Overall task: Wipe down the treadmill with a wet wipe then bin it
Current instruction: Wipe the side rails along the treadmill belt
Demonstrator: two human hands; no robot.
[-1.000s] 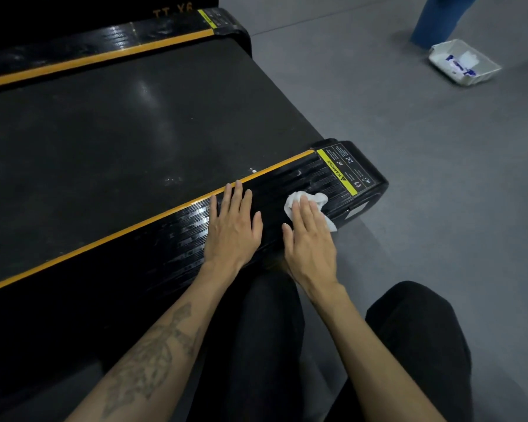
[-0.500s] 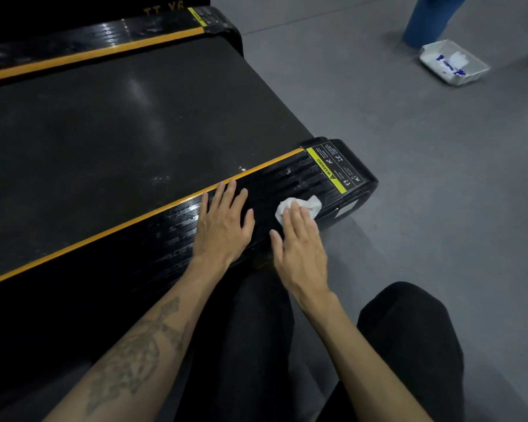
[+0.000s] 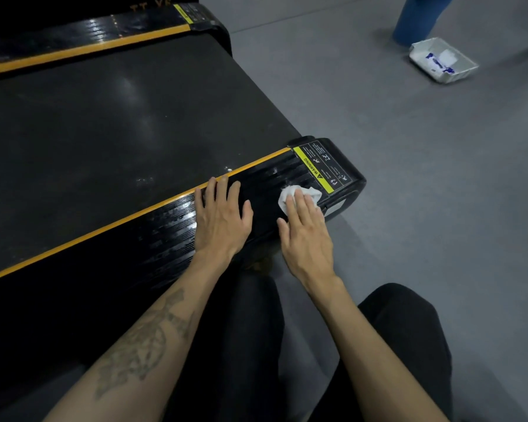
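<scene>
A black treadmill [image 3: 110, 123] with a yellow stripe along each side rail fills the left of the view. Its near rail ends in a rounded cap carrying a yellow warning label [image 3: 320, 169]. A crumpled white wet wipe [image 3: 313, 191] lies on that rail just short of the label. My right hand [image 3: 305, 236] presses flat on the wipe with straight fingers. My left hand [image 3: 223, 214] rests flat on the same rail, a palm's width to the left, fingertips at the yellow stripe.
Grey floor [image 3: 424, 193] spreads to the right. A white wipe packet [image 3: 442, 60] lies on it at the upper right, beside a blue cylindrical bin [image 3: 421, 16]. My knees in black trousers [image 3: 393, 345] are at the bottom, close to the rail.
My right hand has slid the wipe slightly left along the rail, away from the end cap's edge, then back up toward the label. My left hand stays planted.
</scene>
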